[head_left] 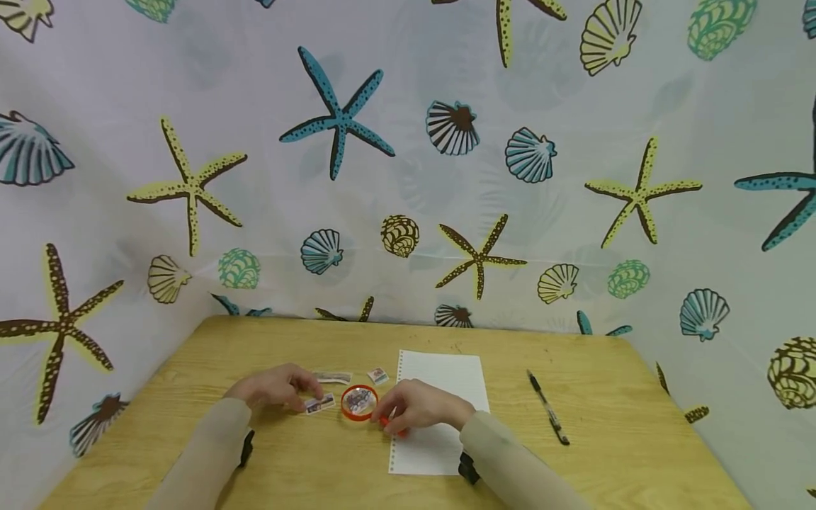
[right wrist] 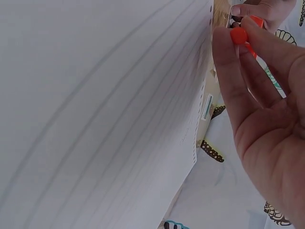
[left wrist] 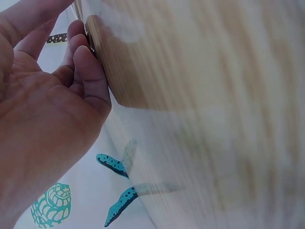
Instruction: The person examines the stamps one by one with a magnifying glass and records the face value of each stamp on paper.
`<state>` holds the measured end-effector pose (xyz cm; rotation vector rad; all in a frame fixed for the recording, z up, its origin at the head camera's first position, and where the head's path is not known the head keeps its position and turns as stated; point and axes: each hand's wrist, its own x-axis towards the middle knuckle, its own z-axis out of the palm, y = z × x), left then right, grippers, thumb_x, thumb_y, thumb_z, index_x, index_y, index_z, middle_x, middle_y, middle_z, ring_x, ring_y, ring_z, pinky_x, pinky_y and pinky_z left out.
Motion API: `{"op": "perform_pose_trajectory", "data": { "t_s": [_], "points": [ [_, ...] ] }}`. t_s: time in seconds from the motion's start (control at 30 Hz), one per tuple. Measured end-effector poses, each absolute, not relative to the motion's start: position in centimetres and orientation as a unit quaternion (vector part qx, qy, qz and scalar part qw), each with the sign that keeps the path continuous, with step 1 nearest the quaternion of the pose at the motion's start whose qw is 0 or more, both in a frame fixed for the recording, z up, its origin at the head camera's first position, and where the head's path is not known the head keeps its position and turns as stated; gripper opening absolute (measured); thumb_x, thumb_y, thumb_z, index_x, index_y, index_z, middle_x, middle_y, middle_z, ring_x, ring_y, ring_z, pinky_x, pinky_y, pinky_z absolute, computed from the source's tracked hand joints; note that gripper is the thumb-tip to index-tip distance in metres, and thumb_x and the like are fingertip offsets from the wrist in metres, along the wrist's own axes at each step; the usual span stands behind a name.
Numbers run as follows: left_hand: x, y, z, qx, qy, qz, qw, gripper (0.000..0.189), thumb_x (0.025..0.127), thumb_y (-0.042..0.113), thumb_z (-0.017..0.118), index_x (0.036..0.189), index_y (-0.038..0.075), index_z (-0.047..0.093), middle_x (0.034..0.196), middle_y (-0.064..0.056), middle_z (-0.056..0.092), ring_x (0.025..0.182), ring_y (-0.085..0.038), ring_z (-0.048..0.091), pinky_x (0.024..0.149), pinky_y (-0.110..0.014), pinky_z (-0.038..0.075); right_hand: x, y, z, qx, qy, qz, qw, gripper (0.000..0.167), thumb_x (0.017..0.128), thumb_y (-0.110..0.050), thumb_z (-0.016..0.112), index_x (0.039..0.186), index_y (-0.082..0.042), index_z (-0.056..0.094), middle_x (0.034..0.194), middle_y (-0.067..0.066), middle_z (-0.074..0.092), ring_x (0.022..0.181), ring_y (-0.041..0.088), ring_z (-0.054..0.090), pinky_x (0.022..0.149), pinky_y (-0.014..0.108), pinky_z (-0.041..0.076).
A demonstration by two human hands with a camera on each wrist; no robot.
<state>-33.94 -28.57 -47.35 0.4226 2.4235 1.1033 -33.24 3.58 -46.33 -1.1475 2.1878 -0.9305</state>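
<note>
My right hand (head_left: 423, 407) pinches the red handle (right wrist: 239, 36) of a small round magnifying glass (head_left: 360, 402) between thumb and fingertips. Its red-rimmed lens is held low over the table, and a greyish printed pattern shows through it. Left of the lens, my left hand (head_left: 275, 386) has its thumb and index fingertip at the edges of a small stamp (head_left: 320, 404) with a white border. In the left wrist view the other fingers (left wrist: 90, 71) are bent near the tabletop; the stamp is out of sight there.
Behind the lens lie another small stamp (head_left: 377, 375) and a longer pale strip (head_left: 333, 377). A lined loose-leaf sheet (head_left: 440, 368) is partly under my right hand. Farther right lies a black pen (head_left: 547, 407). Patterned cloth (head_left: 408, 177) surrounds the wooden table (head_left: 287, 482).
</note>
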Motion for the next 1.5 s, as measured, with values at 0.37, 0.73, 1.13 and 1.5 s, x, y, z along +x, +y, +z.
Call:
{"op": "perform_pose_trajectory", "data": {
  "t_s": [0.37, 0.73, 1.13, 1.5],
  "points": [
    [-34.1, -28.6, -47.0, 0.163, 0.876, 0.395, 0.222, 0.03, 0.076, -0.008, 0.069, 0.103, 0.005, 0.073, 0.103, -0.008, 0.061, 0.092, -0.022, 0.045, 0.078, -0.031, 0.038, -33.2, 1.2, -46.4, -0.438, 0.793, -0.341, 0.249, 0.024, 0.087, -0.004, 0.072, 0.111, -0.006, 0.073, 0.1, 0.007, 0.072, 0.073, 0.001, 0.065, 0.062, 0.02, 0.055],
    [-34.4, -28.4, -47.3, 0.147, 0.884, 0.387, 0.216, 0.032, 0.074, -0.007, 0.071, 0.103, 0.005, 0.072, 0.094, -0.004, 0.058, 0.088, -0.019, 0.045, 0.075, -0.03, 0.038, -33.0, -0.8, -46.5, -0.428, 0.793, -0.35, 0.256, 0.023, 0.086, -0.001, 0.072, 0.109, -0.005, 0.073, 0.094, 0.005, 0.069, 0.065, 0.004, 0.063, 0.059, 0.023, 0.056],
    [-34.1, -29.0, -47.3, 0.172, 0.879, 0.395, 0.207, 0.039, 0.073, -0.01, 0.068, 0.109, 0.001, 0.071, 0.103, -0.008, 0.064, 0.091, -0.019, 0.049, 0.08, -0.031, 0.042, -32.7, -3.0, -45.7, -0.458, 0.8, -0.307, 0.235, 0.025, 0.086, -0.004, 0.073, 0.111, -0.004, 0.072, 0.089, 0.003, 0.069, 0.062, 0.006, 0.062, 0.058, 0.019, 0.054],
    [-33.9, -29.1, -47.2, 0.181, 0.879, 0.393, 0.203, 0.052, 0.064, -0.015, 0.058, 0.112, 0.0, 0.071, 0.106, -0.011, 0.065, 0.091, -0.018, 0.05, 0.079, -0.03, 0.043, -32.2, -3.5, -45.8, -0.447, 0.805, -0.311, 0.234, 0.023, 0.086, -0.005, 0.073, 0.109, -0.007, 0.073, 0.092, 0.002, 0.071, 0.066, 0.007, 0.066, 0.059, 0.02, 0.055]
  ]
}}
